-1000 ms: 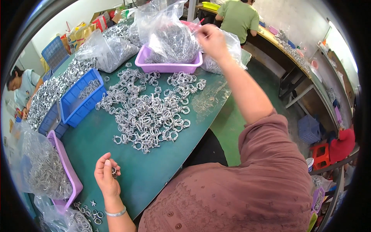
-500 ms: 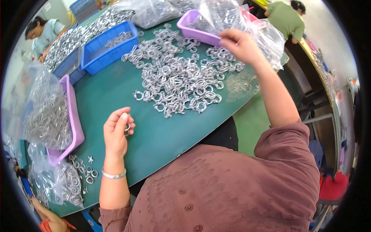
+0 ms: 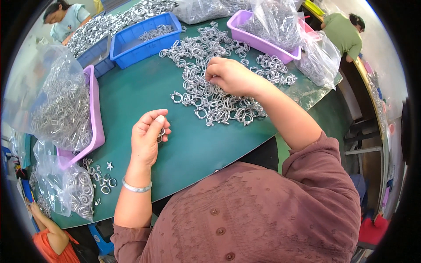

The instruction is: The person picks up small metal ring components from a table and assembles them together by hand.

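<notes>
My left hand (image 3: 148, 133) is closed above the green table, thumb pressed to the fingers. A small silvery metal ring piece (image 3: 160, 135) pokes out between them; its full shape is hidden. My right hand (image 3: 231, 77) hovers over a wide pile of silvery metal ring pieces (image 3: 219, 107), its fingers pinched together and pointing left. Whatever lies between those fingertips, if anything, cannot be seen. Many of the pile's pieces look like linked rings or ring-shaped clasps.
Beyond the pile stand a blue bin (image 3: 147, 39) and a purple bin (image 3: 243, 37) with a plastic bag of metal parts. Another purple bin (image 3: 95, 118) holds a bag at left. Loose rings (image 3: 105, 180) lie near it. Co-workers sit around the green table (image 3: 127, 98).
My right hand has moved left and nearer, from beside the far purple bin to over the pile. The whole view has shifted a little; my left hand keeps its closed grip.
</notes>
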Demonstrator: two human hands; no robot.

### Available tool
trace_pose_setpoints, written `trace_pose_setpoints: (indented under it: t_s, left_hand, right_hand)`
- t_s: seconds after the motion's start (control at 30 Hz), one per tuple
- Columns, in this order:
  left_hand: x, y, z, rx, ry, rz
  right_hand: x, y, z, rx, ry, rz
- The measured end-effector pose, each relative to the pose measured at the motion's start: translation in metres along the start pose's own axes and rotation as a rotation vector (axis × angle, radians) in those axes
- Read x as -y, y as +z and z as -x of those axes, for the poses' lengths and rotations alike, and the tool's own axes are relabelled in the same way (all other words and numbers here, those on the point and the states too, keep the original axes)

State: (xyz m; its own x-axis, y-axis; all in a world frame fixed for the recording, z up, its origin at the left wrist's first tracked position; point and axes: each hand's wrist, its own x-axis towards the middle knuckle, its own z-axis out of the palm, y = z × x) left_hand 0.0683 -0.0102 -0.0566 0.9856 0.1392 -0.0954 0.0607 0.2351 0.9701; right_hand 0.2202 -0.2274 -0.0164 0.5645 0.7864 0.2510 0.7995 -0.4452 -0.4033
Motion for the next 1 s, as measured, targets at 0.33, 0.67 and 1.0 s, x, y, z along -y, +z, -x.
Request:
trace_pose_setpoints:
  t_s: [0.33,0.67,1.0]
  left_hand:
    - [0.001,0.002,0.000,0.008,-0.034,0.001]
    - [-0.003,0.002,0.001,-0.029,0.001,0.053]
    - [-0.001,0.002,0.002,-0.011,-0.025,0.072]
  right_hand:
    - [0.026,0.011,-0.012,0.101,0.350,-1.126]
    - [0.057,0.042,-0.024,0.211,0.383,-1.535]
    - [0.053,0.053,-0.017,0.187,0.352,-1.540]
